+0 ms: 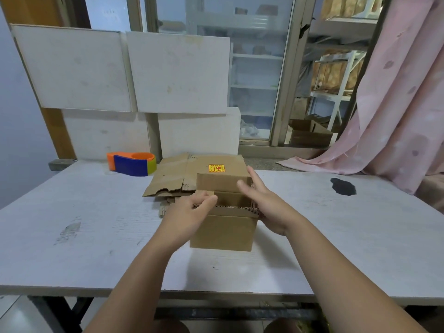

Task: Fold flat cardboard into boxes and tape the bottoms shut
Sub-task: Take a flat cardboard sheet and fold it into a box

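A small brown cardboard box (224, 233) stands in the middle of the white table (84, 227), its top open with flaps partly folded. My left hand (192, 210) grips the box's near-left top edge, thumb over the corrugated rim. My right hand (262, 200) lies against the box's right side with fingers straight, pressing a flap inward. Behind the box lies a stack of flat cardboard (177, 174), one sheet bearing a yellow and red sticker (216, 168). A tape dispenser (131, 163) in orange, blue and yellow sits at the back left of the table.
White boards (125, 70) lean against the wall behind the table. A pink curtain (396, 104) hangs at the right. A dark stain (343, 186) marks the table's right part. Shelves show through the glass door behind.
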{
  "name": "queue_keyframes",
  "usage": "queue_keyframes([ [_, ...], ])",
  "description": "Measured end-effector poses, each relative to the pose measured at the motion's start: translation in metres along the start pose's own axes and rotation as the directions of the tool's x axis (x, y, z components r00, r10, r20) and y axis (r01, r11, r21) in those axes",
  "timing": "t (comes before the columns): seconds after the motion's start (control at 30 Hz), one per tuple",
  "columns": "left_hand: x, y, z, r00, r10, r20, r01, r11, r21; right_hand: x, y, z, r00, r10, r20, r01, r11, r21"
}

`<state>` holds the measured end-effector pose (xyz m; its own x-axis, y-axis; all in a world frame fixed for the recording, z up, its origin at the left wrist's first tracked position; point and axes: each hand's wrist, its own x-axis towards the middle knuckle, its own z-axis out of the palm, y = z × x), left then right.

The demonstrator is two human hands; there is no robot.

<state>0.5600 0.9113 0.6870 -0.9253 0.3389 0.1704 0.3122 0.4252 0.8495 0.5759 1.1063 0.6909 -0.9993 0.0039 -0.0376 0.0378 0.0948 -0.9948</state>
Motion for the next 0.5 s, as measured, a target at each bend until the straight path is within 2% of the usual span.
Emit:
queue_keyframes([
  [0.07,0.006,-0.006,-0.006,0.996,0.005,0.084,-0.005,1.0,-0.007,0.003,0.007,-0.002,0.999,0.017,-0.034,-0.008,0.968,0.251],
  [0.13,0.009,-0.015,-0.009,0.991,0.02,0.132,-0.022,1.0,0.008,0.005,0.013,-0.002,0.989,0.052,-0.138,0.005,0.924,0.382],
  [0.2,0.011,-0.022,-0.009,0.988,0.054,0.143,-0.061,0.997,0.045,0.006,0.024,0.001,0.978,0.088,-0.188,-0.009,0.923,0.384],
  [0.37,0.015,-0.031,-0.007,0.985,0.096,0.14,-0.1,0.995,0.019,0.004,0.037,0.011,0.974,0.122,-0.193,-0.021,0.891,0.454],
  [0.5,0.016,-0.037,0.0,0.999,0.053,0.011,-0.051,0.994,-0.093,0.004,0.036,0.015,0.959,0.093,-0.267,0.029,0.907,0.419],
])
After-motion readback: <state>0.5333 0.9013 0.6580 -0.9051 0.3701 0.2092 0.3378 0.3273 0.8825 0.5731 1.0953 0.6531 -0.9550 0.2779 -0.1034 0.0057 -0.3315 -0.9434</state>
